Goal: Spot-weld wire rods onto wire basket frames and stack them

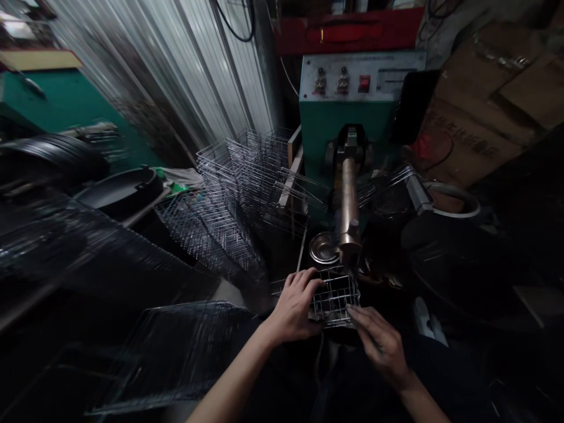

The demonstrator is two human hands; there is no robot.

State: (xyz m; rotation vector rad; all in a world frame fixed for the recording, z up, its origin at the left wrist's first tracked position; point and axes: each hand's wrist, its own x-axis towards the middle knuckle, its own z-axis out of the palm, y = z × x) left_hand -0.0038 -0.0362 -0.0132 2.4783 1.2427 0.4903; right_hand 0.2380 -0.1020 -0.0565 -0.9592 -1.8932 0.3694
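**Holding a wire basket under the machine's cylinder**

At lower left a flat wire grid lies blurred in the dark, with black pans above it. A stack of wire racks leans nearer the middle. The left hand has its fingers curled over the left edge of the wire basket, grasping it. The basket sits low in the centre, just below the tip of the metal cylinder that juts from the green machine. A round tin stands just beside that tip. The right hand lays stretched fingers against the basket's near right corner. I cannot tell whether they grip. Cardboard boxes fill the upper right.
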